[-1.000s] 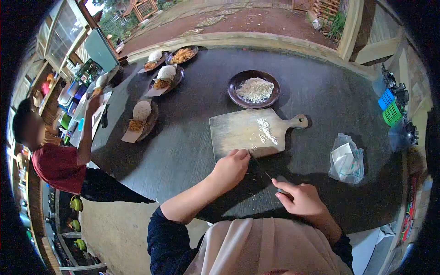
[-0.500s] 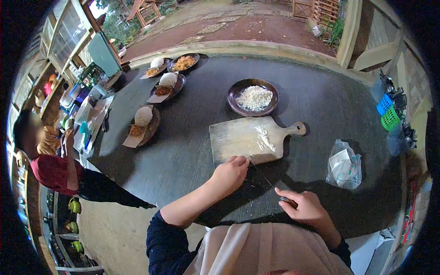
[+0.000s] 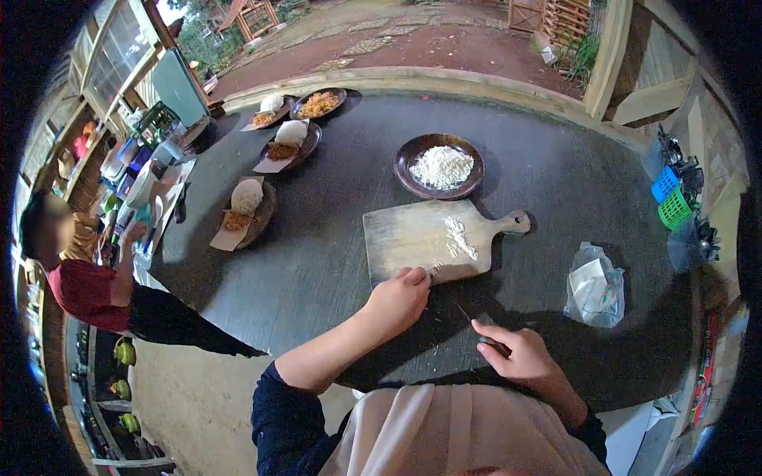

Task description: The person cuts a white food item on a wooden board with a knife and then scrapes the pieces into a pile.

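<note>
My right hand [image 3: 525, 358] is closed around the dark handle of a knife [image 3: 467, 314]. The thin blade points up and left, its tip apart from the wooden cutting board [image 3: 397, 232]. At the board's near edge, my left hand [image 3: 399, 295] has its fingers pressed together; what they pinch is hidden, though pale bits show by the fingertips. White chopped shreds [image 3: 458, 239] lie on the board's right half, close to its handle. Just beyond the board, a dark round plate [image 3: 406, 181] holds a heap of similar white shreds [image 3: 442, 167].
On the left stand several plates with rice mounds [image 3: 247, 196] and orange-brown food [image 3: 320, 104]. A plastic bag [image 3: 595, 285] lies to the right. Blue and green utensil baskets [image 3: 675, 208] line the right edge. A person in a red top [image 3: 89, 293] stands at the left.
The knife has drawn back from my left fingers toward the right, its blade tipped more upright. My left hand stays in place. The person at left has lowered a hand toward the table.
</note>
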{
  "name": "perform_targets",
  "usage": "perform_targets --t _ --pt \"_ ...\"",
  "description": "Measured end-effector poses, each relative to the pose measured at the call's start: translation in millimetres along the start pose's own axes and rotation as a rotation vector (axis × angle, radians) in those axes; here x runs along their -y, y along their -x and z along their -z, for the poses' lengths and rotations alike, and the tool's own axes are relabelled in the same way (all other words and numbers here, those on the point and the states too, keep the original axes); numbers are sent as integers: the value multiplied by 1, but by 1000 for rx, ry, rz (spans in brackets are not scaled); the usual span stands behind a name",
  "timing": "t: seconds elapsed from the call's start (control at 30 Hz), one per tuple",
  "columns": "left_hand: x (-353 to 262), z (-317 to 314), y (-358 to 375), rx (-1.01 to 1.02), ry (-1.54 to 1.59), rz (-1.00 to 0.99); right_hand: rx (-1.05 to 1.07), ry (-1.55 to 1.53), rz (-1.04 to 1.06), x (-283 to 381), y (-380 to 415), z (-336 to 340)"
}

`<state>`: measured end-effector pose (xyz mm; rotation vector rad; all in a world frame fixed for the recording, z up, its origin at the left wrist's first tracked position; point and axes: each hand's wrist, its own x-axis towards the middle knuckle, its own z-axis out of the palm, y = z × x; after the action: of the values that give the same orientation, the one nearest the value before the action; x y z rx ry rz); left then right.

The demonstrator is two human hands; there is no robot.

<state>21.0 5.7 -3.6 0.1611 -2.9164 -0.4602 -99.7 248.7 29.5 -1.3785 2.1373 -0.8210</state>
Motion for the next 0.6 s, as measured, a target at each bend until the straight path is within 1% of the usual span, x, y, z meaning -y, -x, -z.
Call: perform_targets --t 0.1,0.17,0.23,0.3,0.37,0.47,0.57,0.6 --pt "1 -4 1 -38 -19 -31 -19 20 12 -3 -1 -4" --pt "-2 -3 0 -28 -22 11 -148 -26 134 -3 -3 -9" --pt "3 -7 0 -13 -34 -14 -139 -7 84 1 -5 -13" --pt "2 -7 0 -1 -48 -46 -60 97 10 5 -8 -14" --pt "-2 0 0 -17 -3 -14 -87 81 19 6 -9 -14" --pt "0 -2 1 10 -44 -26 -61 90 19 4 -5 -5" --pt "-5 0 0 30 -36 11 -43 66 76 1 3 5" --pt "-5 0 0 21 -38 18 -12 57 37 3 4 8"
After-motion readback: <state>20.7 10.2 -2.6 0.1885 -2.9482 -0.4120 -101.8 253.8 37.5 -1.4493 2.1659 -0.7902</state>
